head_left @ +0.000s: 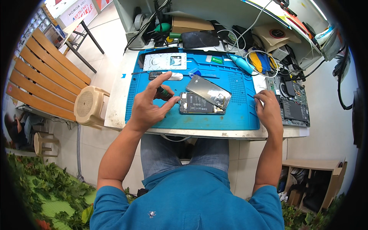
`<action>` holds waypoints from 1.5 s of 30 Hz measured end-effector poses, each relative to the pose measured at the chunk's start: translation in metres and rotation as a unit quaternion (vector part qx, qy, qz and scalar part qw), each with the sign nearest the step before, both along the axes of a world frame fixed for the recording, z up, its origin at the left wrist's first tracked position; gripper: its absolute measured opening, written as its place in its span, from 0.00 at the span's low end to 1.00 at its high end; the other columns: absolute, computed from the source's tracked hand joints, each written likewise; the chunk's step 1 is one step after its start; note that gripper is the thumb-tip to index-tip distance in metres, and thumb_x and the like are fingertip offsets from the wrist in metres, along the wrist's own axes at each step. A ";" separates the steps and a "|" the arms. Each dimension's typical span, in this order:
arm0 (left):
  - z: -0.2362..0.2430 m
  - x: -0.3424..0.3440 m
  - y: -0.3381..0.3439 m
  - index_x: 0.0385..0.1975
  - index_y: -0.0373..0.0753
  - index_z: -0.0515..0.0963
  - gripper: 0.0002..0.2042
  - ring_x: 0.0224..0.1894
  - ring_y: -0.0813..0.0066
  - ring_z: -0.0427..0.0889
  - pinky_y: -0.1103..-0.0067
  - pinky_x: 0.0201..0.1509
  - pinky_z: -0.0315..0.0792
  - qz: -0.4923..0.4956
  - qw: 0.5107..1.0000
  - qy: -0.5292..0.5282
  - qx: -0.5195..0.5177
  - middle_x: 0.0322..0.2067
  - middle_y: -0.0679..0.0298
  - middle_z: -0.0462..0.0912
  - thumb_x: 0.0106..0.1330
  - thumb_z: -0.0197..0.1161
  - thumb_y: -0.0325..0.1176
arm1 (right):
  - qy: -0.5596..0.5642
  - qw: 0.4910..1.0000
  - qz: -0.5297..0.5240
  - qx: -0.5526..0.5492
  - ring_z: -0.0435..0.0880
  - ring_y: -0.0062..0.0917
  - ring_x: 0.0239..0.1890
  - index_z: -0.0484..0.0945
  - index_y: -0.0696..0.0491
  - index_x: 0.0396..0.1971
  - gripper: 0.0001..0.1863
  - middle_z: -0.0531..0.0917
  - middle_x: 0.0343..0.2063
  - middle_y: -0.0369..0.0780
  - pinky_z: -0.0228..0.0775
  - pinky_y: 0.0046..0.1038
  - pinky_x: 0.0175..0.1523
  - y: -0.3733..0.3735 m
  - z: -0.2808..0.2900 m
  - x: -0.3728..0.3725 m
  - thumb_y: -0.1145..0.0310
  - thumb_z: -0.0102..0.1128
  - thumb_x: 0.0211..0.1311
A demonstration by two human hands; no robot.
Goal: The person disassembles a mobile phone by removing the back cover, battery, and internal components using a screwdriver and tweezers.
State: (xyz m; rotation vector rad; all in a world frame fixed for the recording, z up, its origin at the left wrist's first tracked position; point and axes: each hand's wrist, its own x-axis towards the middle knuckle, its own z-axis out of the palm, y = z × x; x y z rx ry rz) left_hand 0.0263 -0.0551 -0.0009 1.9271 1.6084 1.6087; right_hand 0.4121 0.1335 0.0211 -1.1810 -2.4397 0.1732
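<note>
My left hand [147, 105] is over the left part of the blue repair mat [161, 122]. Its curled fingers hold a small green and black screwdriver [164, 92], while the thumb and index finger stand apart. Just right of it lies an opened phone [196, 102], its dark battery showing. A silvery phone panel [209, 90] rests slantwise across the phone's upper right. At the mat's right edge is my right hand [269, 109], fingers bent and thumb drawn in to them. Anything between those fingertips is too small to make out.
Behind the phone lie a dark battery-like part [155, 76] and a patterned white phone box or case [165, 61]. A light-blue tool [242, 64] with a white cable sits at back right. An opened laptop [293, 103] flanks my right hand. A plastic stool [91, 105] stands left.
</note>
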 end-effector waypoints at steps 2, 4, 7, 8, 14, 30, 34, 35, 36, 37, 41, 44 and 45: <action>0.001 0.000 0.000 0.77 0.35 0.72 0.40 0.46 0.74 0.95 0.77 0.51 0.91 0.018 1.000 0.022 -0.005 0.48 0.56 0.92 0.65 0.84 0.20 | 0.015 1.000 0.009 0.017 0.85 0.43 0.54 0.92 0.60 0.44 0.07 0.89 0.45 0.45 0.79 0.42 0.60 -0.004 0.004 -0.001 0.80 0.70 0.70; 0.002 0.000 0.001 0.77 0.35 0.72 0.40 0.45 0.74 0.95 0.77 0.49 0.91 0.014 1.000 0.024 -0.004 0.48 0.57 0.92 0.65 0.84 0.20 | 0.019 0.999 0.015 0.024 0.85 0.43 0.53 0.92 0.60 0.44 0.07 0.89 0.45 0.45 0.79 0.42 0.60 -0.010 0.011 -0.004 0.80 0.69 0.70; 0.008 -0.001 0.000 0.76 0.37 0.73 0.39 0.44 0.75 0.95 0.77 0.48 0.91 0.004 0.999 0.030 -0.012 0.47 0.57 0.93 0.65 0.85 0.22 | 0.023 0.998 0.031 0.047 0.85 0.42 0.52 0.91 0.61 0.44 0.07 0.89 0.45 0.44 0.79 0.41 0.59 -0.018 0.020 -0.010 0.80 0.69 0.70; 0.009 -0.001 0.001 0.76 0.38 0.73 0.39 0.43 0.75 0.95 0.77 0.47 0.90 -0.002 0.999 0.031 -0.021 0.46 0.58 0.93 0.65 0.85 0.23 | 0.023 0.997 0.040 0.063 0.85 0.42 0.52 0.91 0.61 0.44 0.07 0.89 0.45 0.44 0.80 0.41 0.58 -0.021 0.022 -0.012 0.80 0.69 0.70; 0.030 -0.002 0.006 0.75 0.45 0.78 0.35 0.41 0.75 0.94 0.76 0.48 0.90 -0.046 0.991 0.107 -0.067 0.41 0.60 0.93 0.68 0.82 0.23 | 0.072 0.989 0.108 0.066 0.86 0.43 0.49 0.90 0.60 0.44 0.07 0.88 0.45 0.44 0.81 0.42 0.55 -0.047 0.030 -0.044 0.81 0.71 0.68; 0.054 0.000 0.017 0.73 0.46 0.83 0.31 0.43 0.72 0.93 0.76 0.53 0.87 -0.179 0.974 0.005 -0.135 0.51 0.61 0.95 0.70 0.76 0.18 | 0.014 0.958 0.286 0.001 0.82 0.41 0.48 0.86 0.61 0.52 0.16 0.83 0.42 0.44 0.77 0.41 0.52 -0.118 -0.013 -0.135 0.73 0.69 0.66; 0.052 0.003 0.019 0.73 0.46 0.83 0.30 0.44 0.70 0.94 0.76 0.54 0.87 -0.124 0.985 0.009 -0.123 0.52 0.60 0.95 0.71 0.76 0.21 | 0.012 0.959 0.281 -0.014 0.82 0.40 0.48 0.86 0.62 0.54 0.16 0.83 0.42 0.44 0.77 0.41 0.51 -0.122 -0.012 -0.135 0.72 0.69 0.69; 0.055 0.007 0.020 0.72 0.46 0.84 0.29 0.43 0.70 0.94 0.76 0.51 0.87 -0.166 0.981 -0.036 -0.093 0.52 0.60 0.95 0.70 0.78 0.24 | 0.011 0.960 0.280 -0.014 0.82 0.40 0.48 0.86 0.62 0.54 0.16 0.83 0.42 0.44 0.77 0.41 0.51 -0.122 -0.012 -0.134 0.72 0.69 0.69; 0.060 0.007 0.020 0.72 0.46 0.84 0.29 0.43 0.70 0.94 0.76 0.51 0.87 -0.167 0.981 -0.037 -0.093 0.52 0.60 0.95 0.70 0.78 0.24 | 0.010 0.960 0.279 -0.014 0.83 0.40 0.47 0.86 0.62 0.54 0.16 0.84 0.41 0.44 0.77 0.41 0.51 -0.121 -0.013 -0.134 0.71 0.69 0.69; 0.068 0.005 0.019 0.74 0.46 0.83 0.30 0.44 0.69 0.95 0.74 0.51 0.88 -0.116 0.978 0.051 -0.168 0.53 0.59 0.95 0.70 0.78 0.24 | 0.008 0.960 0.278 -0.013 0.83 0.40 0.47 0.87 0.62 0.54 0.17 0.85 0.40 0.44 0.77 0.41 0.51 -0.121 -0.014 -0.133 0.71 0.69 0.70; 0.060 0.002 0.023 0.74 0.48 0.83 0.32 0.38 0.71 0.93 0.73 0.45 0.86 -0.133 0.986 0.046 -0.084 0.50 0.59 0.96 0.68 0.81 0.27 | 0.009 0.959 0.281 -0.020 0.84 0.40 0.46 0.87 0.62 0.54 0.17 0.86 0.39 0.44 0.78 0.41 0.51 -0.120 -0.016 -0.133 0.71 0.70 0.69; 0.069 -0.003 0.016 0.79 0.50 0.78 0.36 0.42 0.68 0.93 0.72 0.47 0.86 -0.056 0.968 0.175 -0.174 0.51 0.58 0.96 0.69 0.77 0.23 | 0.013 0.960 0.277 -0.020 0.84 0.39 0.45 0.87 0.62 0.54 0.17 0.86 0.39 0.44 0.78 0.41 0.51 -0.121 -0.015 -0.132 0.70 0.70 0.70; 0.066 -0.004 0.017 0.79 0.50 0.78 0.36 0.42 0.68 0.93 0.72 0.47 0.86 -0.055 0.968 0.175 -0.174 0.51 0.58 0.96 0.69 0.77 0.23 | 0.010 0.960 0.279 -0.022 0.84 0.39 0.46 0.87 0.61 0.54 0.17 0.86 0.39 0.44 0.78 0.41 0.51 -0.121 -0.014 -0.133 0.70 0.70 0.70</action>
